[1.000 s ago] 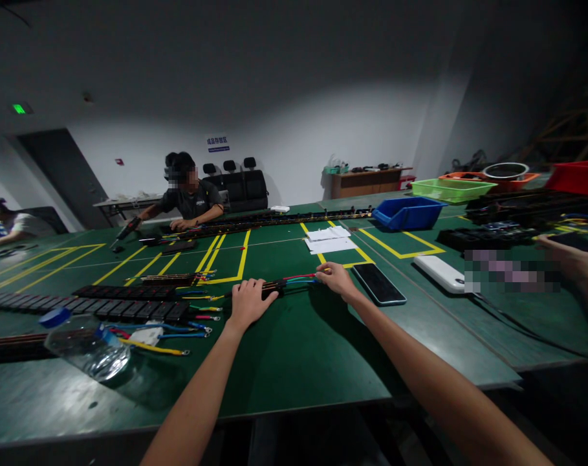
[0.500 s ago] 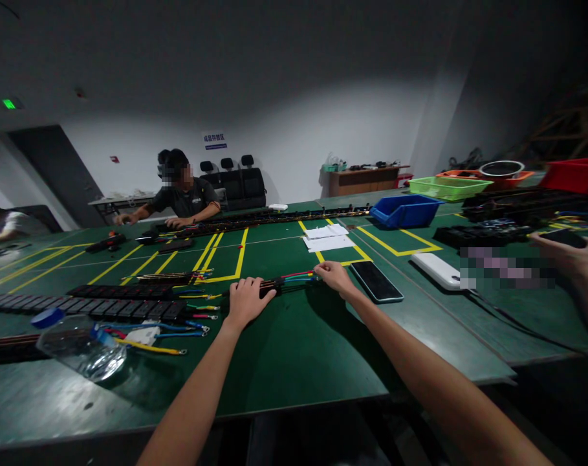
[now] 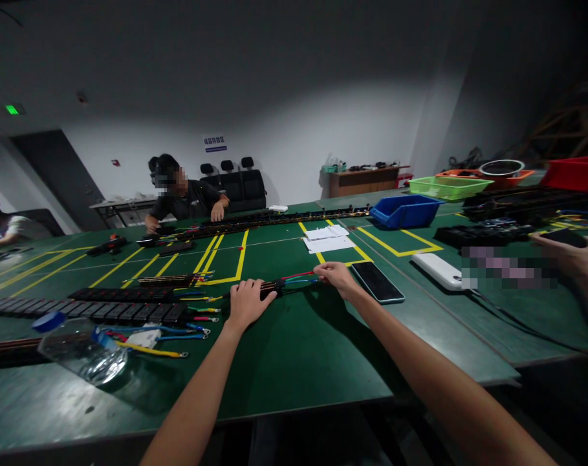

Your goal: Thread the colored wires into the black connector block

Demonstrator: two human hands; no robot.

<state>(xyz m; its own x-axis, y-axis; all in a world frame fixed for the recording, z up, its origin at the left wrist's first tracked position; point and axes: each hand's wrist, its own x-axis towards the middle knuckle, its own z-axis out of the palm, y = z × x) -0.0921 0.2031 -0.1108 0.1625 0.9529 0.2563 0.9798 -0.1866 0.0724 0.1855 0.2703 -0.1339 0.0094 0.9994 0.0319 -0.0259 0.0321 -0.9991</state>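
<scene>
My left hand [image 3: 249, 303] lies over a long black strip, its fingers curled round the end of it. From that end [image 3: 273, 288] a red wire [image 3: 301, 275] and a blue-green wire [image 3: 301, 282] run to the right. The thumb and fingers of my right hand [image 3: 337, 277] are pinched at the wire tips, which they hide. Close to the left hand, several black strips [image 3: 129, 310] lie with coloured wires ending in ring terminals, among them a yellow wire [image 3: 152, 349]. A phone [image 3: 378, 281] lies just right of my right hand.
A clear bottle with a blue cap [image 3: 83, 349] stands at the left front. White papers [image 3: 327, 239], a blue bin [image 3: 405, 211] and a white power bank [image 3: 436, 271] lie beyond. Another person's hand [image 3: 577, 262] holds a dark object at right. A co-worker [image 3: 187, 194] sits opposite.
My hands have hardly moved. The red wire now stands further apart from the blue-green one. Across the table, the co-worker has leaned and shifted both hands.
</scene>
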